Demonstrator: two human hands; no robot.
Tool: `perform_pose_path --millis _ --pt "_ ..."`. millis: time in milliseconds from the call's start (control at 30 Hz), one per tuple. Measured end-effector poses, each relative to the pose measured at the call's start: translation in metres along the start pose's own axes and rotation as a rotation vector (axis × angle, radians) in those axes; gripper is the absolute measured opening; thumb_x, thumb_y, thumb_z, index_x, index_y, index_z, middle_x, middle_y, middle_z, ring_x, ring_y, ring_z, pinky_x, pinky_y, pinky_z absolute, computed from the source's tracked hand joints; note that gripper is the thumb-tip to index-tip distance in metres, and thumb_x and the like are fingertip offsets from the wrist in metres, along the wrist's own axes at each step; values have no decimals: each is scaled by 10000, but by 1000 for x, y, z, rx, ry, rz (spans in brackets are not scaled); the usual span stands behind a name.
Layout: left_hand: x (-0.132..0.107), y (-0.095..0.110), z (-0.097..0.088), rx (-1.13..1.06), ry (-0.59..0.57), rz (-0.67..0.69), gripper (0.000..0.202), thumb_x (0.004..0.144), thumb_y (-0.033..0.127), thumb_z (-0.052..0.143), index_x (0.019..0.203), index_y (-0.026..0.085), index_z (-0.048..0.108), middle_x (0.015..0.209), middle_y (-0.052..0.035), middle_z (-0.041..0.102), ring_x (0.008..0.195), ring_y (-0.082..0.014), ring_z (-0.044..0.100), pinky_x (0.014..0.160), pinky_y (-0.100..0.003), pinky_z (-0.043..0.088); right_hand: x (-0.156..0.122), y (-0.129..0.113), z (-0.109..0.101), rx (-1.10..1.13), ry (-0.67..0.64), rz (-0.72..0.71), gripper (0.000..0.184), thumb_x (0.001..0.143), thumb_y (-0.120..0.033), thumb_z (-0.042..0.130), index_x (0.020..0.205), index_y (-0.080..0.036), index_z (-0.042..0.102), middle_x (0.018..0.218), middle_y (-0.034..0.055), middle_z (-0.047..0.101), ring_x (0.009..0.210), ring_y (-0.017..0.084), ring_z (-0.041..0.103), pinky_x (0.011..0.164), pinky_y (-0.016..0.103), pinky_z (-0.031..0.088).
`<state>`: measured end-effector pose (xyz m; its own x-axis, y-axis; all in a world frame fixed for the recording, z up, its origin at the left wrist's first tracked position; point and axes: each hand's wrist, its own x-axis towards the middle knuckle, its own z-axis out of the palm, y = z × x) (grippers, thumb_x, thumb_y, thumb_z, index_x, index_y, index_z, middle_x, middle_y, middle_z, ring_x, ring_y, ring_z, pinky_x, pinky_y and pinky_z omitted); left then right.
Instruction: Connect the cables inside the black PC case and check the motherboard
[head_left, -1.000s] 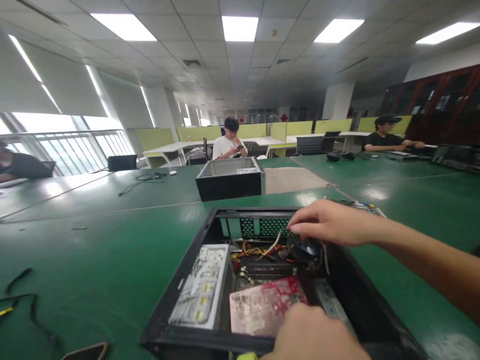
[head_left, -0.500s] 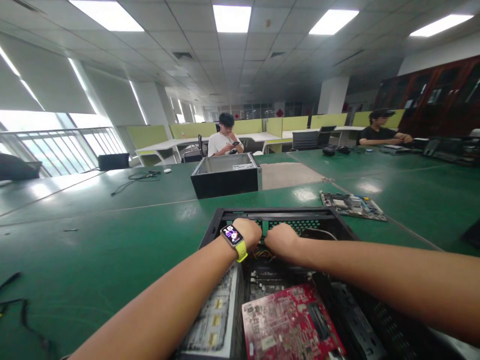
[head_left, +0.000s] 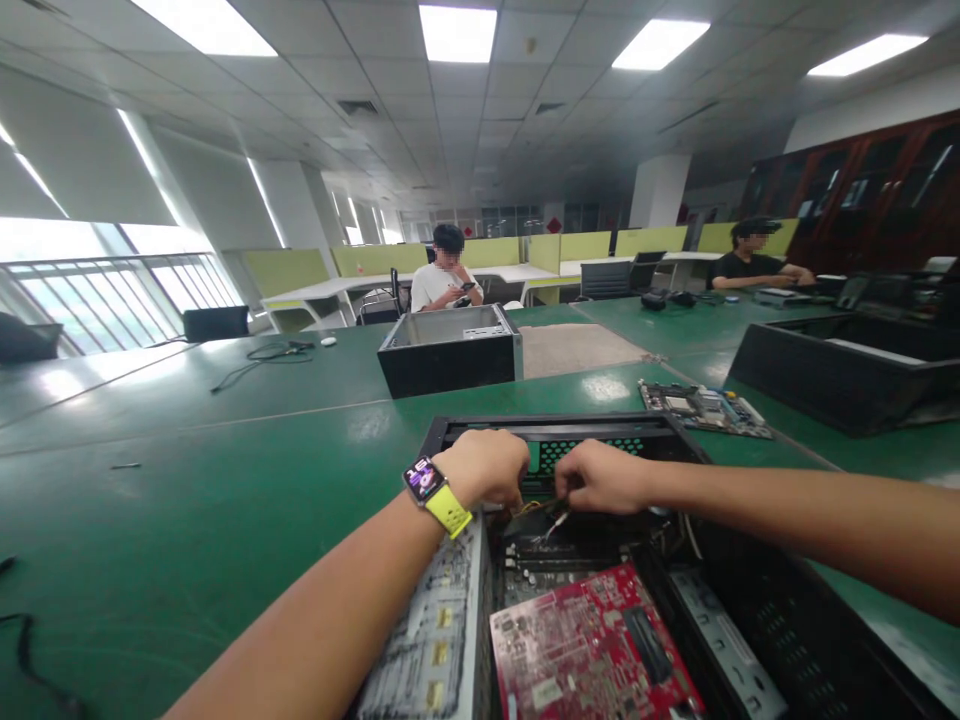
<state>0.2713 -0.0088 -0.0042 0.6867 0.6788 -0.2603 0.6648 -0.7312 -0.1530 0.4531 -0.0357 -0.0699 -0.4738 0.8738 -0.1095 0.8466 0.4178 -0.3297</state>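
An open black computer case [head_left: 450, 432] lies on the green table right in front of me. Inside it are a red circuit board [head_left: 592, 650], a grey metal drive box [head_left: 435, 650] on the left and a bundle of coloured wires [head_left: 544, 520] near the back wall. My left hand [head_left: 486, 466], with a yellow-strapped watch on the wrist, is curled shut over those wires. My right hand [head_left: 604, 477] is pinched shut on a wire beside it, the two hands almost touching. What the left fingers hold is hidden.
A second empty black case [head_left: 450, 362] stands farther back. A loose motherboard [head_left: 701, 407] lies to the right, and another black case [head_left: 847, 375] sits at the far right. Cables [head_left: 262, 358] trail at the left. Two people sit at desks behind.
My left arm came forward into the case from the lower edge and joined my right hand at the wires. The hands have since lifted slightly and spread a little. My view turned right.
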Motion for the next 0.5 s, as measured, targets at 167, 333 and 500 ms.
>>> perform_pose_path --millis 167,333,500 --pt "7 -14 5 -263 43 117 248 667 231 696 914 247 696 821 3 705 706 -167 627 582 -229 429 -2 11 3 509 5 -27 74 676 -177 573 742 -144 580 613 -29 583 551 97 545 493 189 402" --pt "13 -7 8 -298 -11 196 245 780 415 649 861 191 704 723 -3 672 645 -154 598 501 -221 368 -4 2 1 977 -129 91 317 726 -385 649 886 -116 601 785 59 671 637 161 656 491 215 470" --pt "12 14 10 -56 -141 162 249 713 341 719 913 192 709 814 -73 703 718 -234 644 550 -269 456 -19 11 -6 879 5 225 315 698 -420 682 835 -140 633 689 23 661 594 135 624 510 215 465"
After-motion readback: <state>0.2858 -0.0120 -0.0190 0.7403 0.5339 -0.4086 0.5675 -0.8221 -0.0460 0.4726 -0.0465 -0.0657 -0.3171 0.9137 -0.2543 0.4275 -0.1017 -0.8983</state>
